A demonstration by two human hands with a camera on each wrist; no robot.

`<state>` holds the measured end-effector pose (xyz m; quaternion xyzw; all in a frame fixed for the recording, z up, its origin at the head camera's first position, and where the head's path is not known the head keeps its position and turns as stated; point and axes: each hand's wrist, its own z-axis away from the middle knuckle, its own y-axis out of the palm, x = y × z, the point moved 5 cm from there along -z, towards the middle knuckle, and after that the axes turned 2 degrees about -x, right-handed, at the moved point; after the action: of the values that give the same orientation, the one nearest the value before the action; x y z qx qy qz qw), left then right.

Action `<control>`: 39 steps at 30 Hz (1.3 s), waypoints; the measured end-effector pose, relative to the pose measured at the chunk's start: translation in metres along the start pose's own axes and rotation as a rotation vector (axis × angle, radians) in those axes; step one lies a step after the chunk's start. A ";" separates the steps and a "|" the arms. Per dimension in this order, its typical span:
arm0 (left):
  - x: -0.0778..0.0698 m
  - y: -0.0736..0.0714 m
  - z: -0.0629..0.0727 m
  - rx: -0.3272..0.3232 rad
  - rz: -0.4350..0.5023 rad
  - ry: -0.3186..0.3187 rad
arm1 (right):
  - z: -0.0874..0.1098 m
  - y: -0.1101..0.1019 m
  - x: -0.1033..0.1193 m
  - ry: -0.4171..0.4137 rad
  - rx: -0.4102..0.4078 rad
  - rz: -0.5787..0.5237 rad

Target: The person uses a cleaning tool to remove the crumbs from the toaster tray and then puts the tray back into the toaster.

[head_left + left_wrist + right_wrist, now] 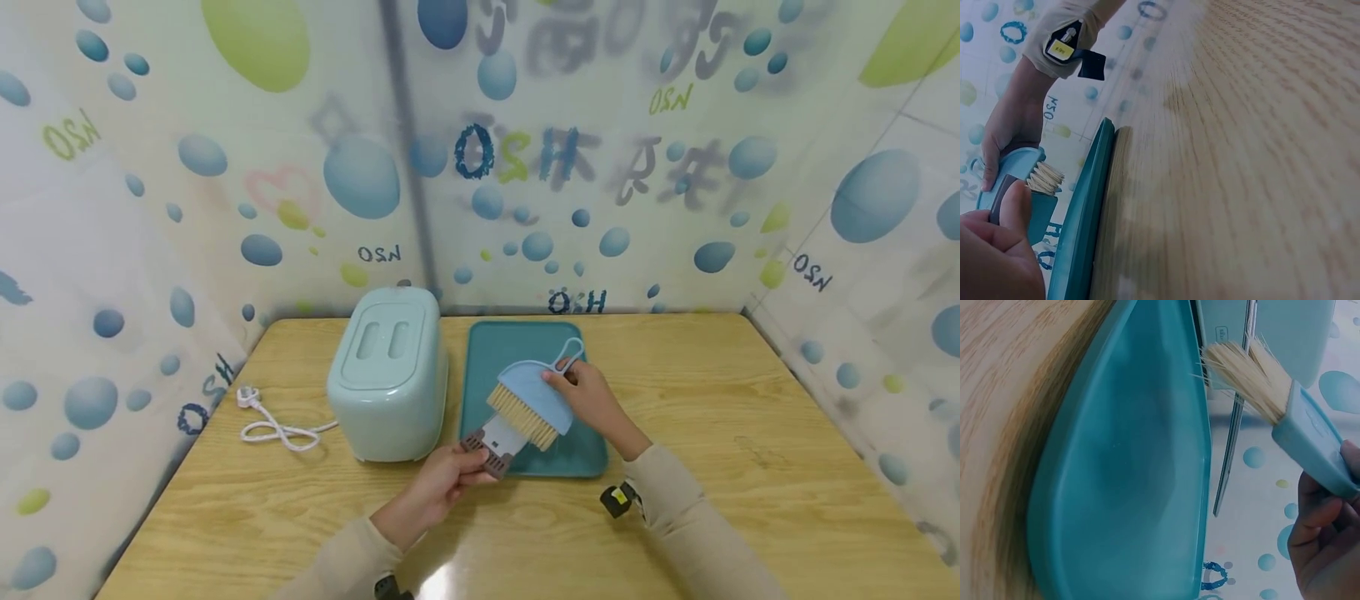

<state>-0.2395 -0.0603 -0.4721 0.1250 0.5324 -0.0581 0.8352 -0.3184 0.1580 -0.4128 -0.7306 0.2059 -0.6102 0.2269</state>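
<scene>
The grey-white piece (506, 435) my left hand (446, 479) pinches is part-hidden, past its fingertips (476, 457), by the brush (537, 392) my right hand (590, 395) grips.

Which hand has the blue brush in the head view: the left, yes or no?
No, the right hand grips the blue brush, while the left hand holds the grey-and-brown piece.

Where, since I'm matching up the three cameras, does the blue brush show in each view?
Head: brush right of and below centre, in the right hand.
Left wrist: brush near the left edge, below mid-height, partly hidden.
Right wrist: brush on the right, mostly above mid-height.
Shared landmark: teal tray, right of the brush in left wrist, left of it in right wrist.
</scene>
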 end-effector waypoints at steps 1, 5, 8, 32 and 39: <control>0.000 0.000 0.001 -0.002 0.003 0.001 | 0.000 0.000 -0.001 0.002 -0.002 -0.001; 0.001 0.000 0.003 -0.006 0.018 0.014 | -0.001 0.001 -0.004 0.012 -0.005 0.003; 0.001 0.000 0.003 -0.011 0.018 0.022 | -0.001 0.000 -0.005 0.005 -0.003 0.008; 0.000 0.000 0.006 -0.010 -0.007 0.018 | -0.007 -0.010 -0.012 -0.019 -0.032 0.015; -0.002 0.001 0.008 0.001 0.000 0.016 | -0.009 -0.013 -0.015 -0.032 -0.037 0.020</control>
<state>-0.2335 -0.0617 -0.4674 0.1260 0.5390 -0.0572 0.8309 -0.3294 0.1764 -0.4164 -0.7422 0.2209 -0.5922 0.2229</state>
